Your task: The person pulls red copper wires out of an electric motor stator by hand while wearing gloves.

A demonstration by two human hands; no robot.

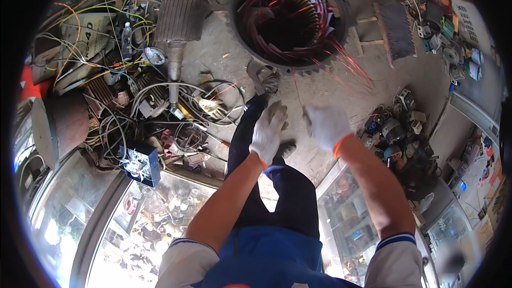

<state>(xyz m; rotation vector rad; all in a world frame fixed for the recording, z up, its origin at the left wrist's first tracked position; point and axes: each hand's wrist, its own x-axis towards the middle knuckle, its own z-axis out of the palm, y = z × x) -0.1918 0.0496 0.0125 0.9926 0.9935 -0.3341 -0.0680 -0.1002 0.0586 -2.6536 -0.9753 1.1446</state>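
Note:
Both my hands wear white work gloves with orange cuffs and are raised in front of my legs. My left hand (269, 132) is in mid-air with its fingers loosely apart, and nothing shows in it. To its right, my right hand (329, 126) is curled into a fist and slightly blurred; whatever it may hold is hidden. A thin dark line (298, 89) runs down toward that hand, but I cannot make out whether it is gripped. Beyond both hands lies a large motor stator (234, 24), a round metal ring with red wire windings (314, 8) inside. Loose red wires (352, 64) trail from its right side.
A heavy rotor with a shaft (180, 18) stands left of the stator. Coiled cables (154, 93) and scrap parts cover the left floor. Small motor parts (394, 130) are piled at right, near a curved metal plate (394, 32). Glass-topped cases (346, 216) flank my legs.

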